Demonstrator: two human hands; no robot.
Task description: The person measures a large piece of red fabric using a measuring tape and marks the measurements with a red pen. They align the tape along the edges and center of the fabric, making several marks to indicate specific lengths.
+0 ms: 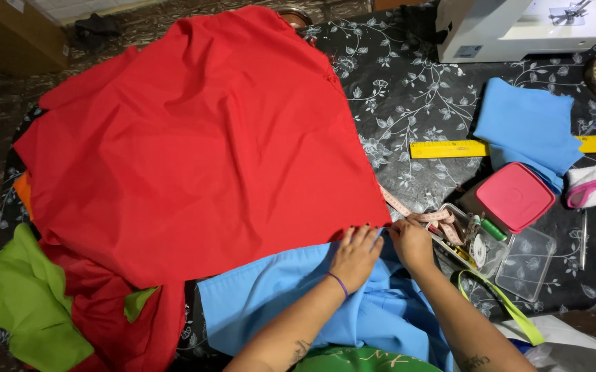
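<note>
A large red cloth (201, 145) is spread over the table, overlapping a light blue cloth (277, 296) at the near edge. My left hand (355, 256) lies flat on the blue cloth, fingertips at the red cloth's corner. My right hand (411, 241) is right beside it and pinches the fabric corner, close to a pink measuring tape (418, 215). Whether the pinch takes the red cloth, the blue one or both is not clear.
A black floral tablecloth (408, 103) covers the table. Right of my hands: a clear box of sewing bits (470, 241), a pink-lidded container (515, 196), folded blue fabric (529, 124), a yellow ruler (449, 148). A white sewing machine (511, 27) stands at the back. Green cloth (22, 296) hangs at left.
</note>
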